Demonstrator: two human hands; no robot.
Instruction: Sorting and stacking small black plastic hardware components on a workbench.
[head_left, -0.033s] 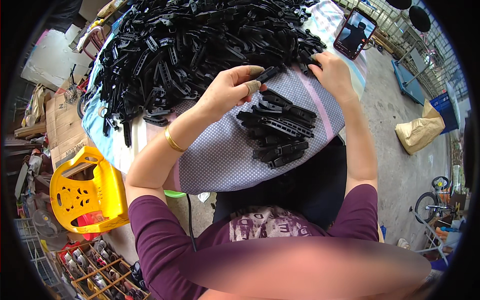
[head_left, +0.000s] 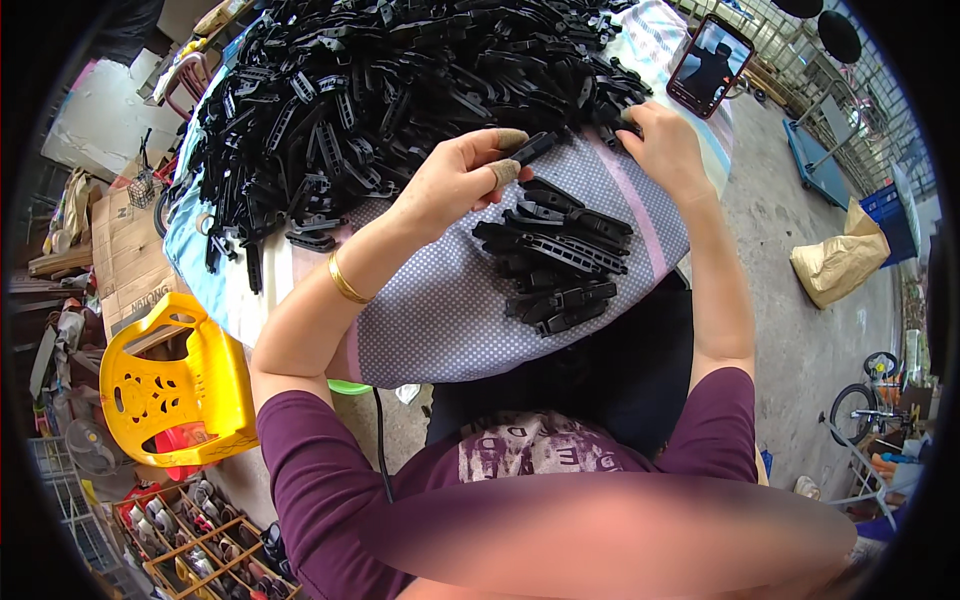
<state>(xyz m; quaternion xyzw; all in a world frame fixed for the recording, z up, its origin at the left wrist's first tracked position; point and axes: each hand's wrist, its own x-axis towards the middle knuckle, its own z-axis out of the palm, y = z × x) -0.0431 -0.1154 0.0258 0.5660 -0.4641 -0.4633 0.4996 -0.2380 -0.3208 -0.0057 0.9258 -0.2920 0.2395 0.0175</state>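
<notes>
My left hand (head_left: 478, 168) pinches a long, narrow black plastic piece (head_left: 535, 149) between thumb and forefinger, over the near edge of a big heap of like pieces (head_left: 400, 80). Tan wrappings cover the tips of that thumb and finger. Over at the heap's right end, my right hand (head_left: 660, 145) has its fingers closed on another black plastic piece (head_left: 608, 132), partly hidden among its neighbours. Between my forearms, a smaller group of black pieces (head_left: 560, 255) lies on the cloth, some side by side and some overlapping.
A patterned cloth (head_left: 430, 320) covers the table. At the back right stands a phone (head_left: 710, 68) with its screen lit. A yellow plastic chair (head_left: 180, 385) is at the left, above a shoe rack (head_left: 205, 545). A tan sack (head_left: 838, 258) rests on the floor at right.
</notes>
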